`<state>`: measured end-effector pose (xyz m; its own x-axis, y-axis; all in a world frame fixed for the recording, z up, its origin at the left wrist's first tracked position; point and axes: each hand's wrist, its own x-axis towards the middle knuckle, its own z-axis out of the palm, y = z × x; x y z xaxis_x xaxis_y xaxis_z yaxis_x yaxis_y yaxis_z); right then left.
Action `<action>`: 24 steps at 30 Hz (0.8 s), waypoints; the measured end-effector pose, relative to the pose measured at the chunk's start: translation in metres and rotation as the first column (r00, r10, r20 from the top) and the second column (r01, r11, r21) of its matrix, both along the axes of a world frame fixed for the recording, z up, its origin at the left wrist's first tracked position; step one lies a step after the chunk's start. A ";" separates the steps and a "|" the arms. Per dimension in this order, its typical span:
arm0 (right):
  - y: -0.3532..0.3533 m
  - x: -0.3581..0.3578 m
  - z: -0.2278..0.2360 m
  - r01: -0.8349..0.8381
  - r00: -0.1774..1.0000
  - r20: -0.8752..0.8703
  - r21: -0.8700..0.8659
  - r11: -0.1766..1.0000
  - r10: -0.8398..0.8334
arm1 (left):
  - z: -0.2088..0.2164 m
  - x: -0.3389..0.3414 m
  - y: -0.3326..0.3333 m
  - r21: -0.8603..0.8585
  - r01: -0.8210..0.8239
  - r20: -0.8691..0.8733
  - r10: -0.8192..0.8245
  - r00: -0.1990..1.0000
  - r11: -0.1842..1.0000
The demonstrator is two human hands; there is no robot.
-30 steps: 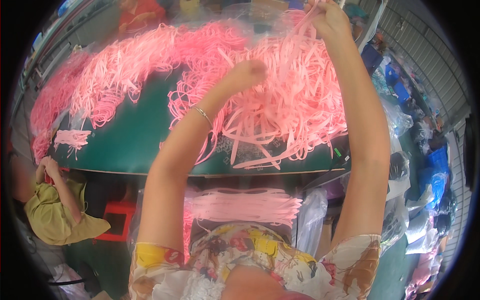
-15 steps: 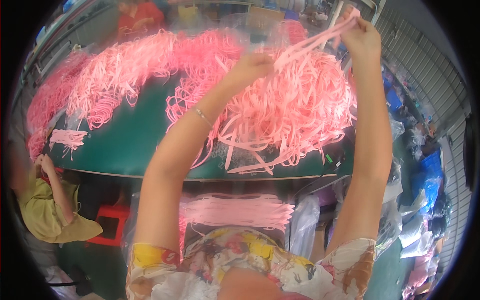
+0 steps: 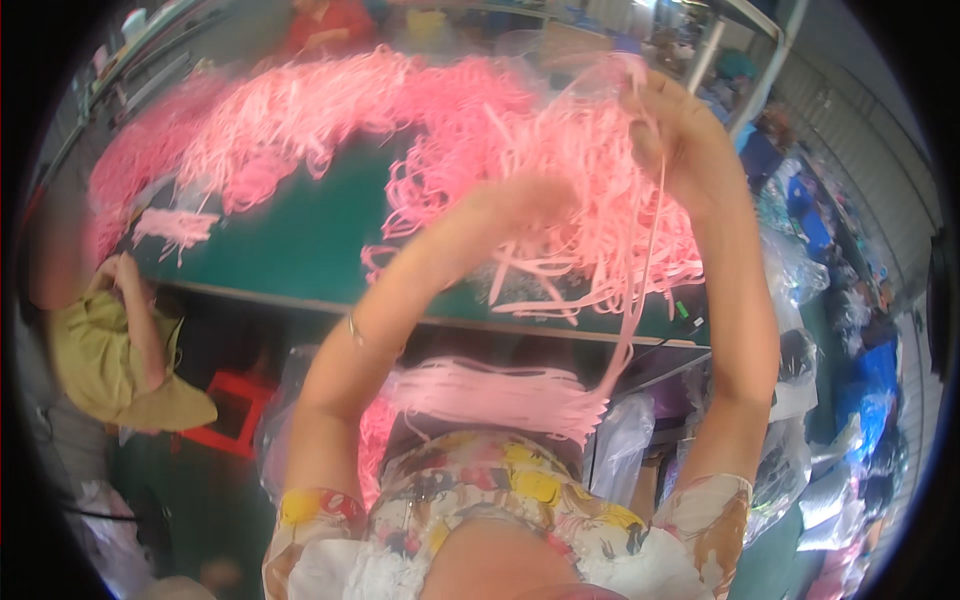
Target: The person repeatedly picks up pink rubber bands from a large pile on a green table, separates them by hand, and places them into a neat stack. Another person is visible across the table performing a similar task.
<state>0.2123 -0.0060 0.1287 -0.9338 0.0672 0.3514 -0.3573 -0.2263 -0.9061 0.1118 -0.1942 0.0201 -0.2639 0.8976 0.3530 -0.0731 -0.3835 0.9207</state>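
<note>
Fingers of right hand [image 3: 672, 128] gripping pink strips [image 3: 650, 230], left hand [image 3: 525, 200] blurred, grip unclear, green table [image 3: 300, 240].

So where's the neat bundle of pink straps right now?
In the head view the strap bundle lies low and centre, below the green table's near edge, between the person's forearms, just above the flowered shirt.

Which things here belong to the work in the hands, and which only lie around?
In the work:
- right hand, gripping pink strips
- left hand, blurred, at the pink strip pile
- neat strip bundle below the forearms

Lying around:
- green table
- red stool
- clear plastic bags
</note>
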 end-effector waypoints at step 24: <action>-0.009 0.180 -0.305 -0.136 0.537 0.800 0.396 0.908 -0.269 | -0.296 0.020 -0.212 -0.664 -0.614 0.008 0.825 0.564 0.427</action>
